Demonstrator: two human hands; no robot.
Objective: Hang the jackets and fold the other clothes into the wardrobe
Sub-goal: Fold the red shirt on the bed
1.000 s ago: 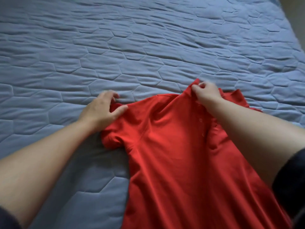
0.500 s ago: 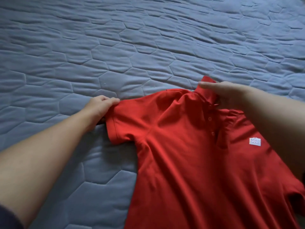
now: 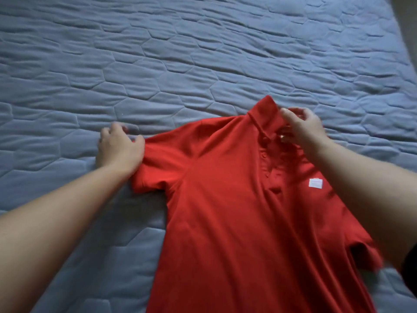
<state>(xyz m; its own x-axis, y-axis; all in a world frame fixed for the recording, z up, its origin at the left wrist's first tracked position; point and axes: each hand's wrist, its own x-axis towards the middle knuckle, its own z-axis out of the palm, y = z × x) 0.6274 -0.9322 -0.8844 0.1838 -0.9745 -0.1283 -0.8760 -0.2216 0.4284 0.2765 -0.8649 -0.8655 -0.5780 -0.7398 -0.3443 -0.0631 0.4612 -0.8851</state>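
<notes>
A red polo shirt point(image 3: 230, 211) lies face up on the bed, its collar pointing away from me and a small white label on the chest. My left hand point(image 3: 119, 150) rests at the shoulder end of the shirt's left sleeve, thumb against the red cloth and fingers curled over the quilt. My right hand point(image 3: 300, 127) is at the collar, fingers curled and pinching the cloth by the button placket. The shirt's right sleeve lies partly under my right forearm.
A blue-grey quilted bed cover point(image 3: 180, 64) fills the view on all sides of the shirt. A strip of floor or wall point(image 3: 408, 16) shows at the top right corner, past the bed's edge.
The shirt has been spread wider, so its chest label and right sleeve show. My left hand slid out to the sleeve's end. My right hand went from the collar tip to the placket.
</notes>
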